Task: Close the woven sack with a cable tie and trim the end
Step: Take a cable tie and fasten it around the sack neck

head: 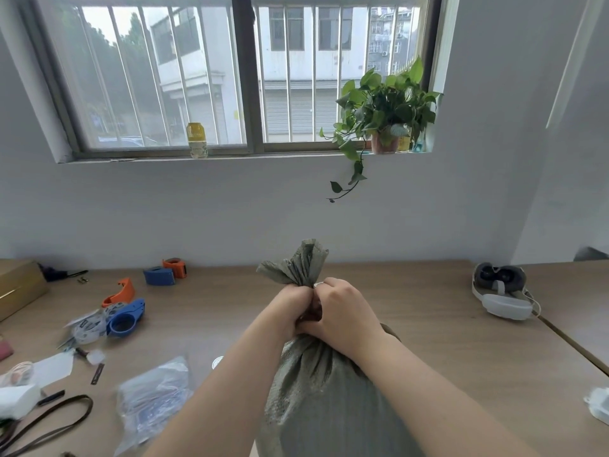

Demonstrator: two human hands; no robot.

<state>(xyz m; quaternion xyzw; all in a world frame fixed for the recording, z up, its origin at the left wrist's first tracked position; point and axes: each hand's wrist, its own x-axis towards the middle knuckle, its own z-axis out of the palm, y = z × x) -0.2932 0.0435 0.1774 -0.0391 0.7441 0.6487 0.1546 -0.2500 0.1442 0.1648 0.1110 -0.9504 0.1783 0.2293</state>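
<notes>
A grey-green woven sack (316, 397) stands upright on the wooden table (428, 341), right in front of me. Its mouth is bunched into a neck, and the crumpled top (296, 265) sticks up above my fists. My left hand (290, 308) and my right hand (342, 311) both grip the neck, side by side and touching. A small pale bit shows at the top of my right hand; I cannot tell whether it is a cable tie. No cutter is in either hand.
On the left of the table lie a clear plastic bag (151, 400), blue and orange tape dispensers (127, 316), a brown strap (49, 420) and small bits. A white headset (501, 291) rests at the right. Behind are the wall and a window sill with a plant (385, 110).
</notes>
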